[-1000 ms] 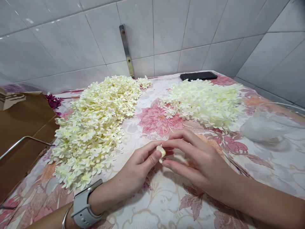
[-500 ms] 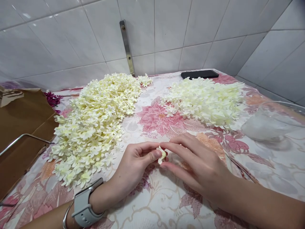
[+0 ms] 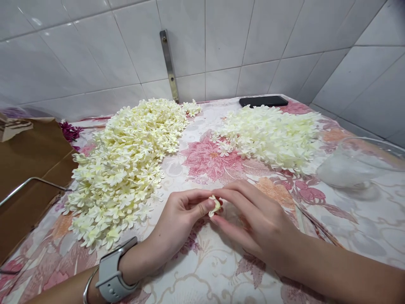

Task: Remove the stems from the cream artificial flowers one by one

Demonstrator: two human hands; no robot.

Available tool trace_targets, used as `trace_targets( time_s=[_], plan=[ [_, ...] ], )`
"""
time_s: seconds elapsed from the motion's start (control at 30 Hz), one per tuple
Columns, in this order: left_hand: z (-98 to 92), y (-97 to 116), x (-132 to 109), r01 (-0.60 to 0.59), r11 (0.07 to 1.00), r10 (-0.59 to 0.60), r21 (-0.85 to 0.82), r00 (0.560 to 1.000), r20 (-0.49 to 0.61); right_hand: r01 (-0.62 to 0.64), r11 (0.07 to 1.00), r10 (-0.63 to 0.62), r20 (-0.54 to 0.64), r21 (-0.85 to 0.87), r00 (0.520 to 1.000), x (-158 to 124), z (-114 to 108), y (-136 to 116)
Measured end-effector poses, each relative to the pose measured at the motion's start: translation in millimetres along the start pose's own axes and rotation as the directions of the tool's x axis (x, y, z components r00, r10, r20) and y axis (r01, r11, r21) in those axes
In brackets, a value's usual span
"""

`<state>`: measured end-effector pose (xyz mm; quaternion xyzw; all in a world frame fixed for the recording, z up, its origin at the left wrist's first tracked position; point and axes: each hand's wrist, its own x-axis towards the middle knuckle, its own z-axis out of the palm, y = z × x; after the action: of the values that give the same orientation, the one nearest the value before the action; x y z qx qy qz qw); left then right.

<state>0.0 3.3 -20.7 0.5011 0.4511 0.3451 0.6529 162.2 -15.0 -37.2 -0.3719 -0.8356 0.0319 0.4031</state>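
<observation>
Between the thumb and index finger of my left hand is a single small cream flower, its petals curled. My right hand meets it from the other side, index fingertip at its top edge and thumb tip at its bottom edge. The other right fingers are bent behind and partly hidden. Left of my hands lies a large heap of pale yellow-white flowers. A second, whiter heap of flowers lies farther off at the right.
A black phone lies at the table's back edge. At the right stands a clear plastic container, with thin brown sticks nearby. An open cardboard box is at the left. Floral cloth covers the table, against a tiled wall.
My right hand has shifted slightly left, its fingertips still at the flower's edges. My left hand keeps its pinch, and the view has tilted a little.
</observation>
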Motion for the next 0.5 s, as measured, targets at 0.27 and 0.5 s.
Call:
trace_targets(
  time_s=[0.27, 0.5],
  plan=[
    [1.6, -5.1, -3.7, 0.085, 0.996, -0.087, 0.028, 0.994, 0.066, 0.086, 0.974, -0.076, 0.054, -0.211, 0.996, 3.3, -0.4, 11.8],
    [5.8, 45.3, -3.7, -0.355, 0.819, 0.401, 0.45, 0.916, -0.008, 0.152, 0.941, -0.135, 0.077, -0.302, 0.988, 7.0, 8.5, 21.5]
  ],
)
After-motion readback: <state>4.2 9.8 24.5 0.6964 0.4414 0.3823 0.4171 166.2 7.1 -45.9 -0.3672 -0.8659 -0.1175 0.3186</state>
